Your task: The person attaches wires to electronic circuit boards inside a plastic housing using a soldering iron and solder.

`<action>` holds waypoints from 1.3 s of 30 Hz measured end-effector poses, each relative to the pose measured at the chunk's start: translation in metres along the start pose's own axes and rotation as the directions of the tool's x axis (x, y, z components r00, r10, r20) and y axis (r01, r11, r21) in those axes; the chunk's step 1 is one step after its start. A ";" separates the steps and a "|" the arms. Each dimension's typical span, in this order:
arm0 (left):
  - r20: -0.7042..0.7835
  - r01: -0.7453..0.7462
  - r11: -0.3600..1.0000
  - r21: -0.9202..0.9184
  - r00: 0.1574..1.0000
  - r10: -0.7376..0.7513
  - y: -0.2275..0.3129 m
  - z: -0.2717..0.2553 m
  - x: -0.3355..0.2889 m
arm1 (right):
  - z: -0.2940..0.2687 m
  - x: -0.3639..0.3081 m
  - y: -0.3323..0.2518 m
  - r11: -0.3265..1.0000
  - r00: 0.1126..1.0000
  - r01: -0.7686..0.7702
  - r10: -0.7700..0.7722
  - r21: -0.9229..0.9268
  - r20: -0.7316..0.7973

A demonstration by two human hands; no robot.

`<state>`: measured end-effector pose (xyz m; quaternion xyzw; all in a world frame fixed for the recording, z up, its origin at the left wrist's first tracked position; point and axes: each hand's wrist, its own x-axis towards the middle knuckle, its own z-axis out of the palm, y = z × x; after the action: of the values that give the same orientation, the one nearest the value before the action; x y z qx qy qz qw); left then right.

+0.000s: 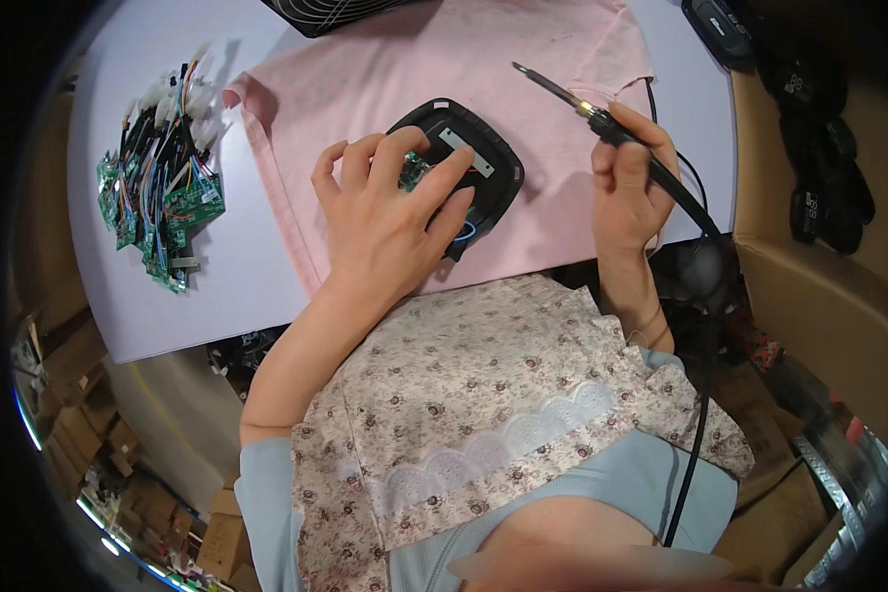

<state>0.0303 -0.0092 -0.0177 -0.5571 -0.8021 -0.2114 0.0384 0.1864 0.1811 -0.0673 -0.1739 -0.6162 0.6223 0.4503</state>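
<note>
A black plastic housing [508, 170] with rounded corners lies open side up on the pink cloth [553, 212]. Inside it are a green circuit board [413, 172], partly covered by my fingers, a pale rectangular plate [467, 152] and a loop of blue wire [465, 233]. My left hand [390, 212] arches over the housing and steadies it, with curved fingers spaced apart. My right hand [633, 183] is closed around a black soldering iron [610, 128], pencil-fashion. Its metal tip points up and left, in the air above the cloth, apart from the housing.
Several green circuit boards with bundled coloured wires [163, 187] lie on the white table [252, 331] at left. A black fan-like grille [331, 12] stands at the far edge. On the right, a cardboard box [824, 296] holds black housings [827, 187]. The iron's cord [696, 454] hangs beside my right arm.
</note>
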 end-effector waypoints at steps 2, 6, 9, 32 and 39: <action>0.002 0.009 1.000 -0.006 1.000 -0.009 0.000 0.000 0.000 | 0.006 -0.001 -0.004 0.995 0.984 -0.101 0.097 -0.016 -0.148; 0.005 0.029 0.999 -0.026 1.000 -0.029 0.000 -0.001 -0.001 | 0.008 -0.008 -0.001 0.997 0.969 -0.073 0.065 -0.026 -0.240; -0.002 0.027 0.999 -0.030 1.000 -0.027 -0.001 -0.001 0.000 | 0.005 -0.013 0.004 0.993 0.973 0.060 -0.081 -0.105 -0.216; 0.029 0.046 0.996 -0.077 0.999 -0.043 0.001 -0.001 0.001 | 0.022 -0.014 -0.010 0.994 0.994 0.082 -0.086 -0.069 -0.063; 0.021 0.043 0.996 -0.083 0.999 -0.041 0.001 -0.001 0.002 | 0.020 -0.014 -0.007 0.995 0.994 0.093 -0.096 -0.043 -0.061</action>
<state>0.0301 -0.0079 -0.0156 -0.5433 -0.8045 -0.2400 0.0030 0.1806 0.1568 -0.0620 -0.1730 -0.6217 0.5819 0.4950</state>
